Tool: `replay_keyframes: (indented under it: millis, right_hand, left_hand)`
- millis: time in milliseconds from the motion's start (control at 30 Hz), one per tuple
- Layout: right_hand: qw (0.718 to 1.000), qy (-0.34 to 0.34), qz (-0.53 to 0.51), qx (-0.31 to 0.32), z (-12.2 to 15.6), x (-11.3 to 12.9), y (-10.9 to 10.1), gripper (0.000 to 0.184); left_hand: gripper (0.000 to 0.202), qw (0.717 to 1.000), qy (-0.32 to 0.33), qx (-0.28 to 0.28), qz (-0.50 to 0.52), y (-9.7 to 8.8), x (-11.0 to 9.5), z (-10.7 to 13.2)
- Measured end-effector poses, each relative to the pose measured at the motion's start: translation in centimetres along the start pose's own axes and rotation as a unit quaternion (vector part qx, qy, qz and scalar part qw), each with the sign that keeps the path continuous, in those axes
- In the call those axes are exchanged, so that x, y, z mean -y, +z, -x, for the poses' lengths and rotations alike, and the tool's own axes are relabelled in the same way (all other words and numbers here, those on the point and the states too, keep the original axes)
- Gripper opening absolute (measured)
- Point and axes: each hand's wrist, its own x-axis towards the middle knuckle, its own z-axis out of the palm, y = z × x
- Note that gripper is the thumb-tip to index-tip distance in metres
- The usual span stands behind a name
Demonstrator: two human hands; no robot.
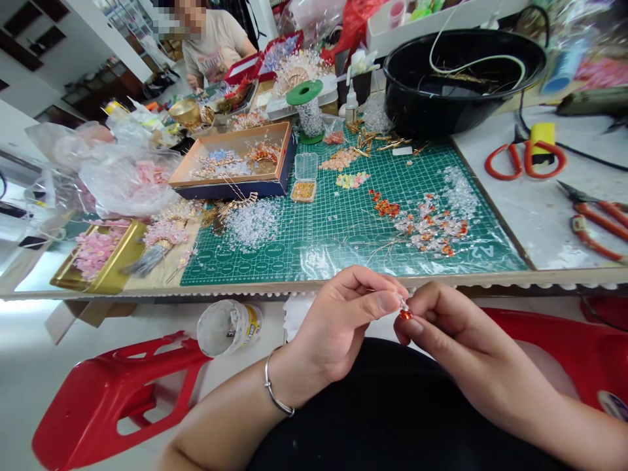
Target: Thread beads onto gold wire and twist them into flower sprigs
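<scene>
Between my fingertips, just in front of the table edge, is a small cluster of clear and orange-red beads (405,313). My left hand (338,324) pinches it from the left between thumb and index finger. From the right, my right hand (451,330) closes thumb and fingers on the same piece. Any wire in it is too fine to make out. Beyond my hands, similar clear and orange bead sprigs (434,226) with thin wire stems lie on the green cutting mat (318,239). Loose clear beads (252,222) are heaped on the mat's left.
Red-handled scissors (524,160) and pliers (596,212) lie at right. A black basin (464,78), wire spool (310,114) and box of ornaments (235,160) stand further back. Red stools (118,399) flank me; a white bucket (228,327) sits below the table. Another person (216,42) sits across.
</scene>
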Motion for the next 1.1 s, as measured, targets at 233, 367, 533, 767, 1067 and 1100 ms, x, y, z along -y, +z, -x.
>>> replay_keyframes:
  millis: [233, 367, 533, 767, 1067, 1100]
  right_hand:
    - [1.0, 0.012, -0.01, 0.005, -0.3, 0.0, 0.1, 0.029]
    - [1.0, 0.015, -0.014, -0.018, 0.1, -0.6, 0.6, 0.018]
    - [0.99, -0.061, 0.113, -0.064, 0.5, -1.0, 0.7, 0.013]
    - [0.935, -0.167, 0.308, -0.049, 0.0, 0.4, -0.2, 0.015]
    - [0.899, -0.253, 0.356, -0.03, 0.5, 0.8, -0.7, 0.017]
    - [0.898, -0.259, 0.354, -0.034, 0.3, 0.8, -0.6, 0.019]
  left_hand:
    - [0.018, 0.998, 0.039, -0.016, -0.042, 0.1, -0.2, 0.3]
    - [0.017, 0.997, 0.03, -0.046, -0.045, 0.1, -0.1, 0.3]
    - [0.018, 0.997, 0.011, -0.064, -0.043, -0.2, 0.0, 0.2]
    - [0.023, 0.998, -0.028, -0.05, 0.006, -0.5, -0.1, 0.1]
    - [0.018, 0.999, -0.005, -0.053, 0.006, -0.8, -0.5, 0.2]
    - [0.018, 0.999, -0.004, -0.05, 0.006, -0.7, -0.4, 0.2]
